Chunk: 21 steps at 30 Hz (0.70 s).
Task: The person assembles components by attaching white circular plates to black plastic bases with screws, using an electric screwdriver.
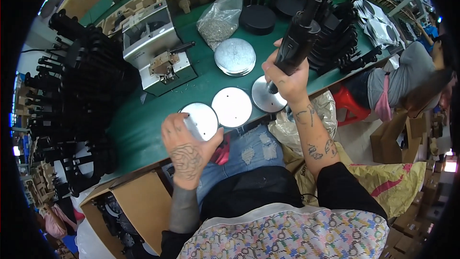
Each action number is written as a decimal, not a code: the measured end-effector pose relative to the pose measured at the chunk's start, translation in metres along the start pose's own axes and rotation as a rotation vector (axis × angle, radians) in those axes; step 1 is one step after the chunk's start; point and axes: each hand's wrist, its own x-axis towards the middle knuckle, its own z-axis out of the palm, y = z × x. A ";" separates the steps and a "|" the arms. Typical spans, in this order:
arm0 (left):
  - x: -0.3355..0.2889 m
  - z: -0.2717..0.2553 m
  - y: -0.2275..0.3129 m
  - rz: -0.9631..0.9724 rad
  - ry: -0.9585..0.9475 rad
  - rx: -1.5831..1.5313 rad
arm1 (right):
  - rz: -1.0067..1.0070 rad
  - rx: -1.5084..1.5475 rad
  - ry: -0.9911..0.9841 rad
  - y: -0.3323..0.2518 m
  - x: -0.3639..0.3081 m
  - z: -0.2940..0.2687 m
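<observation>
My right hand (290, 79) is wrapped around a black electric screwdriver (299, 38), which hangs from a cable. Its lower tip points down over the rightmost round metal disc (266, 97); whether it touches the disc I cannot tell. At the left end of the row, my left hand (184, 146) grips the rim of another metal disc (201, 122) between thumb and fingers. Between them lies a middle disc (232, 107), flat, with small dark holes. Behind the row sits a stack of metal discs (235, 56).
A grey metal machine (158, 50) stands left on the green table (143, 132), near a clear bag of small screws (220, 24). Black round bases (257, 19) and black stands (72, 81) crowd the back and left. An open cardboard box (143, 206) sits below; another person (407, 76) is at right.
</observation>
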 end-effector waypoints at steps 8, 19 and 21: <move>-0.011 0.012 -0.026 0.008 -0.076 -0.116 | 0.036 -1.099 -0.358 -0.001 -0.032 -0.028; -0.009 -0.003 -0.044 0.157 -0.245 -0.175 | 0.103 -1.005 -0.575 -0.031 -0.042 -0.027; -0.010 -0.006 -0.042 0.166 -0.264 -0.182 | 0.033 -0.899 -0.705 -0.019 -0.041 -0.005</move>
